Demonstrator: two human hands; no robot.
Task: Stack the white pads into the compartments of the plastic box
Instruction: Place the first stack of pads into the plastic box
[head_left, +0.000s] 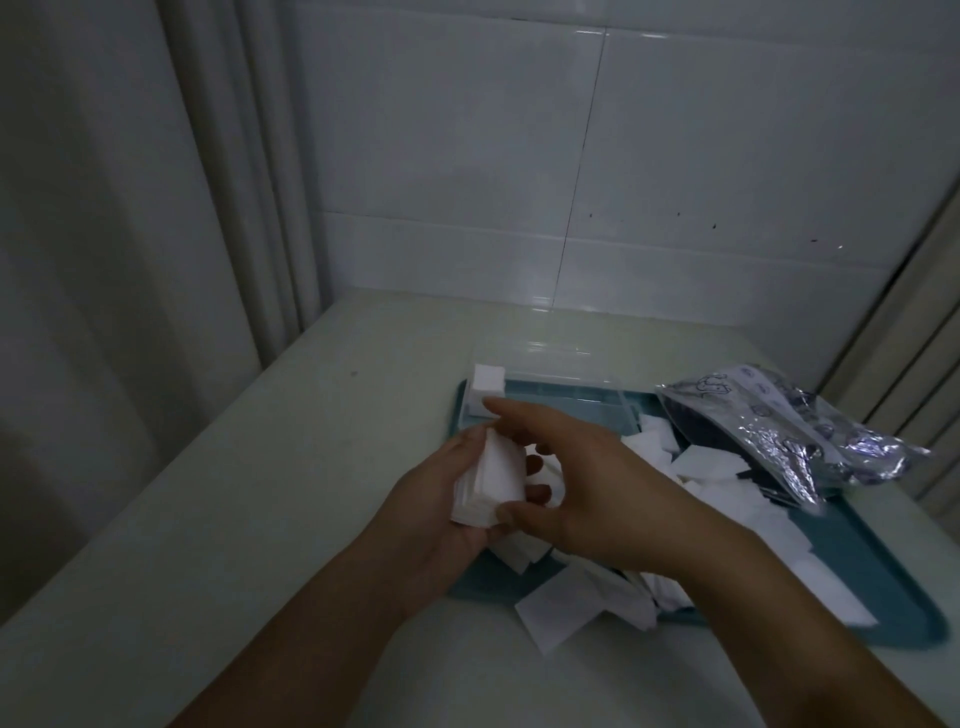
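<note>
The left hand (441, 499) cups a small stack of thin white square pads (491, 480), fingers curled round its far side, while the right hand (582, 483) pinches the same stack between thumb at the near corner and fingers along the top, squaring it up, by the look of it. Judging from how they lie, the pads are very light, soft and limp, with little stiffness singly; a stack will likely fan or slip apart unless held by its edges with gentle, even pressure on opposite sides, as both hands do now. Just beyond the hands stands the clear plastic box (561, 384), long and low, its lid apparently raised behind it; one white stack of pads (487, 389) fills its leftmost compartment, and how many compartments there are cannot be told. Under and to the right of the hands, one teal plastic tray (883, 571) carries loose white pads (717, 499) in a jumbled heap, too overlapped to count, certainly more than a dozen. Farther right, one crumpled silvery foil bag (779, 431) lies across the tray's edge. All rests on a pale table (208, 519).
</note>
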